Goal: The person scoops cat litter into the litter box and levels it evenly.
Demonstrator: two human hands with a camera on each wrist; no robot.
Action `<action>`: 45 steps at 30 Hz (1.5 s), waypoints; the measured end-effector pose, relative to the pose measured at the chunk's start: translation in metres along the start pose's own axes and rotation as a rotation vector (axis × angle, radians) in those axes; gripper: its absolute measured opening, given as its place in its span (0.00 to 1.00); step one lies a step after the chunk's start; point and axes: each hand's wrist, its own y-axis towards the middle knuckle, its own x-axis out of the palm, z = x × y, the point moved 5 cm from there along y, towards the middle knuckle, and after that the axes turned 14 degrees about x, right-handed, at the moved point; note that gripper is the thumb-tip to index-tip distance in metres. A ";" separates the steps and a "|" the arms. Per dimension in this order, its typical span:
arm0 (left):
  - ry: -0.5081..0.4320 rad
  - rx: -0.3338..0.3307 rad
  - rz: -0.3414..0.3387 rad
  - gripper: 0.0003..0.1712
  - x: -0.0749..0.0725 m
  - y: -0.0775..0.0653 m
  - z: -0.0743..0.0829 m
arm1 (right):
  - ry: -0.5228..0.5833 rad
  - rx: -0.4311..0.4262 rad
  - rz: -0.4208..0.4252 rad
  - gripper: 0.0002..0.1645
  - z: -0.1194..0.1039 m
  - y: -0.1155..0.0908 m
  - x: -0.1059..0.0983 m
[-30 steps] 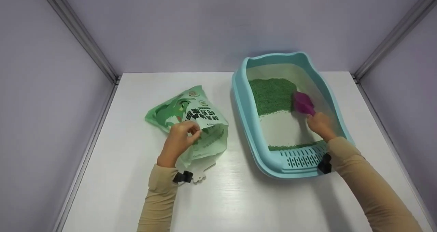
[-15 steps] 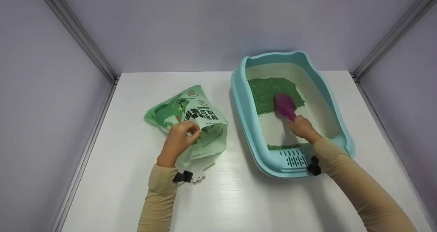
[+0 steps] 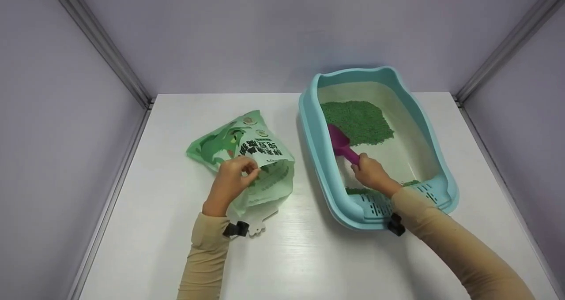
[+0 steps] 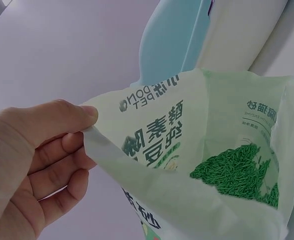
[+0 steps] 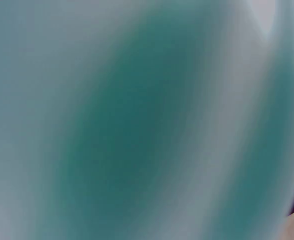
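In the head view my right hand (image 3: 373, 174) grips the handle of a purple scoop (image 3: 339, 140) inside a light-blue litter box (image 3: 315, 154). The scoop's head lies by the box's left wall, at the near left edge of a patch of green litter pellets (image 3: 364, 121). My left hand (image 3: 234, 178) pinches the rim of an open green-and-white litter bag (image 3: 265, 148) between thumb and index finger. Green pellets (image 4: 234, 175) show inside the bag in the left wrist view. The right wrist view is a blur of teal and grey.
A thin white cut-out piece (image 3: 260, 220) lies partly under the bag's mouth on the white table (image 3: 291, 264). More pellets (image 3: 362, 190) line the near end of the box, beside its slotted step (image 3: 379, 207). Grey walls stand behind and on both sides.
My right hand has swept the scoop leftward across the box, from the right side of the pellet patch to the left wall. The left hand and bag stay where they were.
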 end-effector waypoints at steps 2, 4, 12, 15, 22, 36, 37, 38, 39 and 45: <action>-0.002 -0.003 -0.003 0.04 0.000 0.000 0.000 | -0.026 0.006 -0.009 0.17 -0.006 -0.006 0.001; -0.005 -0.006 -0.006 0.04 0.000 -0.001 0.001 | -0.056 0.012 -0.013 0.17 -0.008 -0.007 0.002; -0.002 -0.011 -0.004 0.04 0.000 -0.001 0.001 | -0.122 0.163 -0.002 0.17 0.007 -0.006 -0.005; -0.003 -0.008 -0.002 0.04 0.000 0.000 0.001 | -0.097 0.204 0.003 0.18 0.010 -0.008 -0.006; -0.012 -0.001 0.001 0.03 0.000 -0.001 0.000 | -0.071 0.061 0.019 0.16 -0.003 -0.016 0.004; -0.015 -0.017 -0.012 0.03 0.000 -0.001 0.000 | -0.086 0.116 0.013 0.16 0.007 -0.013 -0.001; -0.016 -0.018 -0.013 0.03 0.000 -0.001 0.000 | -0.079 0.120 0.013 0.16 0.008 -0.013 -0.002; -0.015 -0.018 -0.014 0.03 0.000 -0.001 0.000 | -0.072 0.129 0.010 0.16 0.010 -0.013 -0.003; -0.015 -0.018 -0.013 0.04 0.000 -0.001 0.000 | -0.062 0.143 0.008 0.16 0.012 -0.012 -0.003; -0.015 -0.011 -0.008 0.05 0.000 0.000 -0.001 | 0.032 0.187 0.049 0.17 0.025 -0.007 -0.008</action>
